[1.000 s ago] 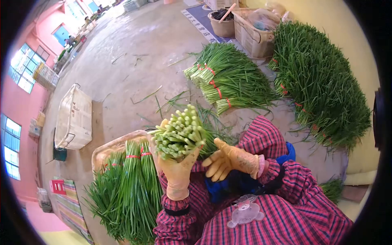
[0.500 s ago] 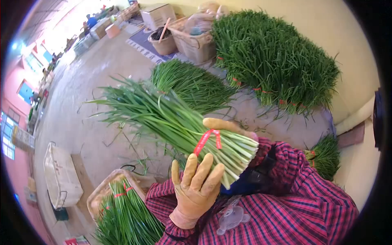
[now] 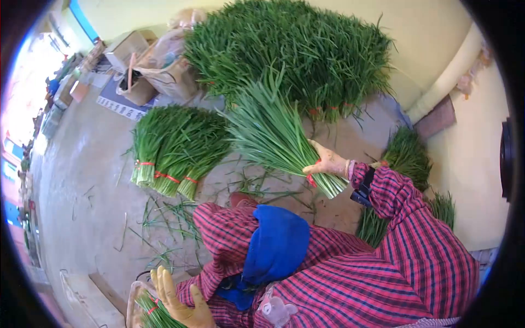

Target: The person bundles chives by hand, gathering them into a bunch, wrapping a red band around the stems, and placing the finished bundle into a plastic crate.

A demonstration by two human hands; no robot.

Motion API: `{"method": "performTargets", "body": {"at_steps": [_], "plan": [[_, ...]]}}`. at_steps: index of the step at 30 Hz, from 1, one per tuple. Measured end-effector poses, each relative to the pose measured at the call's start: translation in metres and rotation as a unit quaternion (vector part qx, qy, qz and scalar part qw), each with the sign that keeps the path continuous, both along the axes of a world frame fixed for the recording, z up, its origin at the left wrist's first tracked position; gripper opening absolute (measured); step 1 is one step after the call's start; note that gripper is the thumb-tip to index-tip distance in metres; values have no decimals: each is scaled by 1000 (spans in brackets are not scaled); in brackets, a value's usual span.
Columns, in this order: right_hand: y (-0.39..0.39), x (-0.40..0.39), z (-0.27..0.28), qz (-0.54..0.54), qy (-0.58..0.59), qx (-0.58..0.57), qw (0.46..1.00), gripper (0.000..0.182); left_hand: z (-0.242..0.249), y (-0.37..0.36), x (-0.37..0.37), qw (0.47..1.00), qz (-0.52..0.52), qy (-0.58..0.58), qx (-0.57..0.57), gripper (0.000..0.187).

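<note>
A bunch of garlic chives [image 3: 270, 128], bound with red tape near its pale cut ends, is gripped by my gloved right hand [image 3: 330, 160]. Its leaves point up and left, and its stem ends stick out below my fingers. Low at the left, my gloved left hand [image 3: 185, 306] has its fingers spread and holds nothing. That hand overlaps a basket [image 3: 131, 309] with more taped chives [image 3: 153, 314] in it. A blue cloth [image 3: 278, 240] lies over my knee.
Several taped bunches [image 3: 178, 147] stand on the floor ahead, with a large mass of chives [image 3: 290, 49] by the wall. Loose leaves [image 3: 172, 218] litter the floor. A bucket [image 3: 138, 90] and a plastic crate [image 3: 175, 79] stand behind. More chives [image 3: 407, 158] lie at right.
My right hand has carried the bunch away from my body, up and right. My left hand has left the bunch and moved down-left to the basket. The view has turned.
</note>
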State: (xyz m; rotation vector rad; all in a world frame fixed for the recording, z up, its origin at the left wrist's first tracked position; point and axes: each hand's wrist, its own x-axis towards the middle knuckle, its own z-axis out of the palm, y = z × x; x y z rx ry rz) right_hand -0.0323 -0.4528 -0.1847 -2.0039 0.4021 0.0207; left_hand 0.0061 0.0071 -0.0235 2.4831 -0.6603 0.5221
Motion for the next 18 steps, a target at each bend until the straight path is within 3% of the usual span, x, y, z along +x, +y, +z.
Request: {"method": "performTargets", "body": {"at_steps": [3, 7, 9, 14, 18], "plan": [[-15, -52, -73, -105, 45, -23, 993, 109, -3, -6, 4, 1000, 2, 13, -6, 51], [-9, -122, -101, -218, 67, -17, 973, 106, 11, -28, 8, 1000, -11, 13, 15, 44], [-7, -151, -153, -232, 90, -38, 968, 107, 1, -36, 10, 999, -9, -6, 30, 38], [16, -231, -202, -256, 149, -52, 954, 110, 5, -52, 12, 998, -24, -25, 58, 33], [33, -247, -215, -267, 188, -25, 945, 120, 0, -56, 12, 998, -16, -21, 52, 33]]}}
